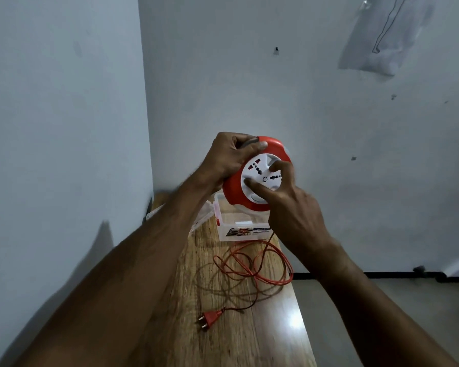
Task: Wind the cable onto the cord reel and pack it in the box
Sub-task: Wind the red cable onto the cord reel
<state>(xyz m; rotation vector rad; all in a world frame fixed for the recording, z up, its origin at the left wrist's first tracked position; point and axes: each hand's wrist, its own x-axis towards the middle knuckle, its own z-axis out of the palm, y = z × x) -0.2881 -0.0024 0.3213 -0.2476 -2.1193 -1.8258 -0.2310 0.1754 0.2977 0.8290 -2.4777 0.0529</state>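
I hold a round orange cord reel with a white socket face up in front of me, above the table. My left hand grips its upper left rim and handle. My right hand rests on the white face with two fingers pressed into its recesses. The orange cable hangs down from the reel and lies in loose loops on the wooden table, ending in an orange two-pin plug near me. A clear plastic box stands open under the reel.
The narrow wooden table stands in a corner between two pale walls. The box's clear lid lies to the left of it. Tiled floor lies to the right of the table edge.
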